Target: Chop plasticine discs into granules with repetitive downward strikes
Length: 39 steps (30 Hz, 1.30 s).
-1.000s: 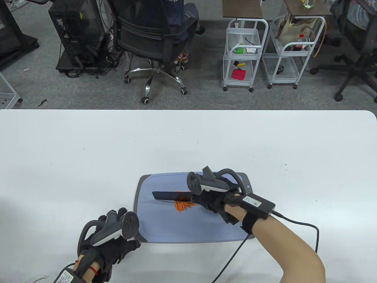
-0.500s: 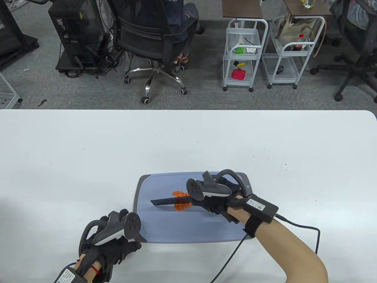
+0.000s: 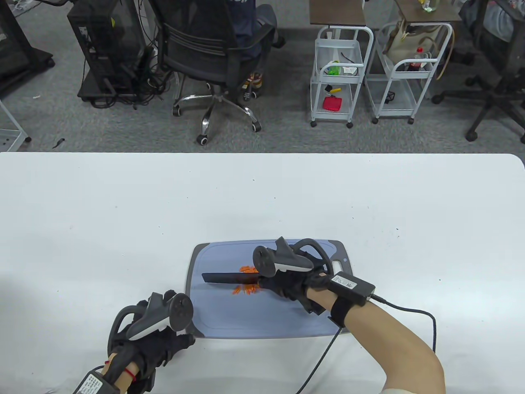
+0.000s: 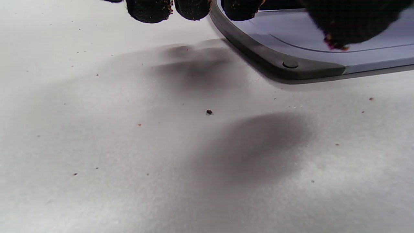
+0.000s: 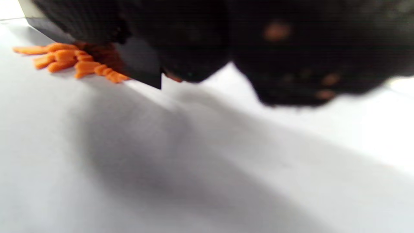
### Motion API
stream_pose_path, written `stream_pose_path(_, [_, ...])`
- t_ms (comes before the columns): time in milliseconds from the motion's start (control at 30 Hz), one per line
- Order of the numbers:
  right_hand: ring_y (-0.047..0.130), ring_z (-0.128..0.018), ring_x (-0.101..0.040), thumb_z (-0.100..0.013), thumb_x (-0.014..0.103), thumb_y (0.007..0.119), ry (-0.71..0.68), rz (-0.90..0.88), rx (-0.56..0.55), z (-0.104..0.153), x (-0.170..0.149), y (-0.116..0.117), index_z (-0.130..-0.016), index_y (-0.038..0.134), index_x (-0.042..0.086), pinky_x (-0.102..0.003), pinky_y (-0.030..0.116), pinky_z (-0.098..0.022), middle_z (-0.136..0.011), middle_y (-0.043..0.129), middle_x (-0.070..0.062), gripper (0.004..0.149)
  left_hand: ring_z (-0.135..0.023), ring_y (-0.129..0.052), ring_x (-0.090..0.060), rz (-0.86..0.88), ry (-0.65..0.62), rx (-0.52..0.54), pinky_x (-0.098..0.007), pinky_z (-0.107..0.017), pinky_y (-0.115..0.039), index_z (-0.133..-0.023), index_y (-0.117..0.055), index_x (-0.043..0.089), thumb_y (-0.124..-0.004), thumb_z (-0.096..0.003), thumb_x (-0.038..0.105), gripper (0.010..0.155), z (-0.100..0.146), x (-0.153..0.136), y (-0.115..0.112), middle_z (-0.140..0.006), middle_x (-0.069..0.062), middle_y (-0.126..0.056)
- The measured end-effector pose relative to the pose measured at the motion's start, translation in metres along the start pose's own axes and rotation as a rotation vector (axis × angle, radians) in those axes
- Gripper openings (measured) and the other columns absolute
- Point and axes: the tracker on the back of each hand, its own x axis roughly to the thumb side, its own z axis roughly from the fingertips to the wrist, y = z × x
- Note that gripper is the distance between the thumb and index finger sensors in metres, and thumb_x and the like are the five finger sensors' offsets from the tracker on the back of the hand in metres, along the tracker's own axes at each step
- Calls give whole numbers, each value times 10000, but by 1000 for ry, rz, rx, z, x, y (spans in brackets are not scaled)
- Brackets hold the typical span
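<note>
Right hand (image 3: pixel 293 283) grips knife (image 3: pixel 229 278) handle; blade points left across cutting board (image 3: pixel 262 320), over orange plasticine bits (image 3: pixel 246 289), apparently touching. Left hand (image 3: pixel 151 340) fingertips rest at board corner, holding nothing.

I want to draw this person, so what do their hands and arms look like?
Both hands, the left hand and the right hand, wear black gloves. A grey-and-white tracker is strapped on the back of each. Each wrist carries a black box with a white label. The forearms are bare. A black cable trails from the right wrist, and a red thread circles the left wrist.
</note>
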Motion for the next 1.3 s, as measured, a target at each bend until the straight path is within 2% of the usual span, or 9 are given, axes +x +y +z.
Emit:
stream_pose_path(167, [1057, -33, -198, -379, 624, 783, 70, 156, 5, 28, -10, -27, -673, 893, 121, -489, 894, -215, -264, 1000, 36, 592, -1085, -489, -534, -14, -7, 18, -680, -750, -430, -1104, -438, 267, -634, -321, 652, 894, 1, 2, 2, -1229, -182, -380])
stream_pose_path(233, [1058, -38, -188, -389, 625, 783, 64, 100, -2, 33, -12, -30, -679, 896, 122, -484, 898, -215, -275, 1002, 39, 591, -1086, -488, -534, -20, -11, 19, -680, -751, -429, -1104, -436, 268, -634, -321, 653, 895, 2, 3, 2, -1230, -181, -378])
stream_pose_path(500, [1060, -32, -188, -376, 628, 779, 12, 129, -77, 24, 2, -14, -671, 896, 132, -482, 905, -208, -267, 1000, 44, 589, -1085, -469, -540, -36, 6, 36, -683, -750, -419, -1105, -439, 269, -635, -320, 653, 895, 5, 4, 3, -1231, -183, -368])
stream_pose_path(567, [1066, -33, -199, -375, 619, 777, 7, 102, -26, 22, 5, -10, -673, 883, 115, -494, 905, -207, -273, 997, 32, 594, -1085, -467, -540, -32, 3, 23, -683, -750, -419, -1105, -436, 267, -634, -320, 653, 898, 4, 5, 2, -1230, -185, -367])
stream_pose_path(733, [1071, -30, -215, -370, 609, 782, -58, -59, -59, 3, 12, 12, -671, 868, 95, -511, 907, -194, -275, 992, 10, 602, -1085, -463, -540, 21, -9, 15, -683, -750, -414, -1104, -435, 268, -635, -322, 652, 894, -1, 3, 7, -1230, -183, -362])
stream_pose_path(933, [1063, -39, -207, -376, 615, 786, -62, -80, -83, -3, 29, 10, -679, 864, 101, -501, 901, -201, -283, 987, 17, 602, -1086, -463, -538, 29, 6, 31, -681, -751, -415, -1106, -435, 267, -634, -322, 652, 895, 1, -2, 8, -1228, -181, -366])
stream_pose_path(1133, [1069, -23, -215, -356, 617, 794, 66, 7, 57, 23, -14, 0, -662, 881, 101, -514, 895, -194, -260, 996, 15, 606, -1086, -458, -541, 31, 7, 42, -683, -750, -413, -1104, -434, 271, -635, -321, 651, 894, 3, -5, 8, -1231, -179, -360])
stream_pose_path(1200, [1067, -41, -223, -380, 610, 809, 98, -69, 197, 32, -19, -8, -682, 889, 102, -513, 894, -207, -285, 1002, 5, 597, -1087, -455, -541, 25, 2, 58, -683, -751, -412, -1105, -436, 271, -635, -323, 648, 890, 3, -4, 9, -1232, -182, -354])
stream_pose_path(1300, [1069, -42, -199, -385, 624, 811, 78, -76, 44, 41, -19, -22, -682, 905, 128, -488, 907, -211, -285, 1010, 24, 586, -1085, -435, -547, 5, 13, 72, -687, -749, -401, -1106, -435, 274, -634, -322, 649, 891, 4, -3, 9, -1230, -195, -329])
